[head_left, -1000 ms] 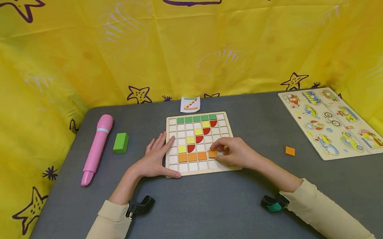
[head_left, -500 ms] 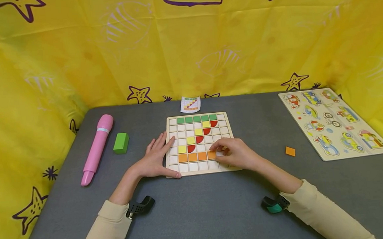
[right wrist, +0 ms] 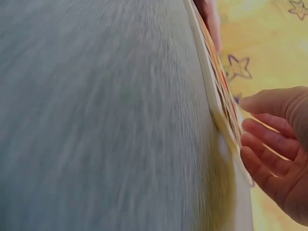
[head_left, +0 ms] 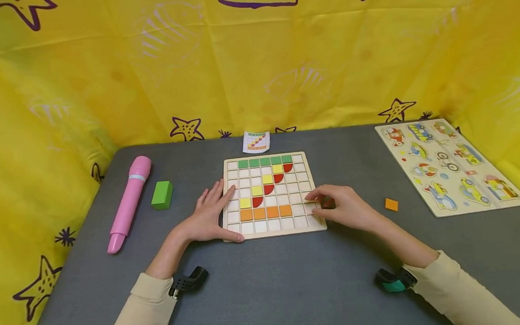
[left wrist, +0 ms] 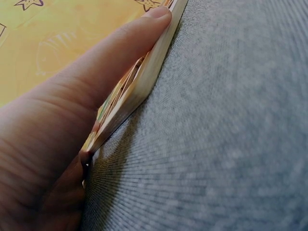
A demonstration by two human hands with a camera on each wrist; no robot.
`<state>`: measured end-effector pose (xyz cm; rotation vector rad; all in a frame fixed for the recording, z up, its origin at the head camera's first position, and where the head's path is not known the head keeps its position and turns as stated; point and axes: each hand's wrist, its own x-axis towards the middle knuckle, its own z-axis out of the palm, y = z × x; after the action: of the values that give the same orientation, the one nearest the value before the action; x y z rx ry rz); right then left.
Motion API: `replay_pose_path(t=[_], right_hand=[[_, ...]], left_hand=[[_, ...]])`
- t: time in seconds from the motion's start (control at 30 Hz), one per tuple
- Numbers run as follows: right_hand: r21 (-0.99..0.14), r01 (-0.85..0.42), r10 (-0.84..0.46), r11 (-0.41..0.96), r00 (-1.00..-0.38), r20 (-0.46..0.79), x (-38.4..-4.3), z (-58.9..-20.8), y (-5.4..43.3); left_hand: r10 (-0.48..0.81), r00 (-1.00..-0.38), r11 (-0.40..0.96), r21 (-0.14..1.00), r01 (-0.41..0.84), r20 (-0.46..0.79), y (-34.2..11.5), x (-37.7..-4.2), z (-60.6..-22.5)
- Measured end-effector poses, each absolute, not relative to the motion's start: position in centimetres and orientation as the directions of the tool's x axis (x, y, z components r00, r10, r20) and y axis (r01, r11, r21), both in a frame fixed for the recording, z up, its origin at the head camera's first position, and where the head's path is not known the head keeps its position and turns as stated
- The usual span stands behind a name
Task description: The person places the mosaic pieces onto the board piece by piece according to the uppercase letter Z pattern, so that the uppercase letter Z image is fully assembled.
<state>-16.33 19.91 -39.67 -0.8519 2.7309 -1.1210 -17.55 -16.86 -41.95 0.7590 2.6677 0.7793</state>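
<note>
A wooden grid board [head_left: 317, 225] lies on the table with green, yellow, red and orange pieces in its cells. My left hand [head_left: 206, 219] rests spread on its left edge; in the left wrist view the thumb [left wrist: 127, 45] lies along the rim. Over the board's right edge, my right hand [head_left: 342, 206] has its fingers loosely bent, with a gap between thumb and fingertips and nothing held there. The last orange square [head_left: 285, 210] in the orange row sits in its cell, left of that hand. A loose orange square [head_left: 391, 204] lies on the table further right.
A small pattern card [head_left: 256, 141] lies behind the board. At left are a pink microphone-shaped toy [head_left: 129, 204] and a green block [head_left: 161, 195]. A picture puzzle board [head_left: 452, 169] lies at right. A yellow cloth [head_left: 243, 58] hangs behind the table.
My right hand has set the orange square into its cell, let it go and moved right to the board's edge. The left hand has stayed in place.
</note>
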Motion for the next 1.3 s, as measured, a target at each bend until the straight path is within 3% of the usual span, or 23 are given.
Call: replay_pose_path(t=[0.63,1.3], right_hand=[[-0.554,-0.439,-0.397,0.708,-0.895,0.203,-14.3,-39.5,28.5],[-0.465,-0.425,-0.34,0.777,-0.904,0.259,-13.3,-39.9,34.3]], left_hand=[[0.55,-0.831,0.716,0.559,0.419,-0.081,-17.1,-17.5,-42.1],[0.55,-0.831,0.716,0.562,0.415,-0.088,-16.9,-17.6,-42.1]])
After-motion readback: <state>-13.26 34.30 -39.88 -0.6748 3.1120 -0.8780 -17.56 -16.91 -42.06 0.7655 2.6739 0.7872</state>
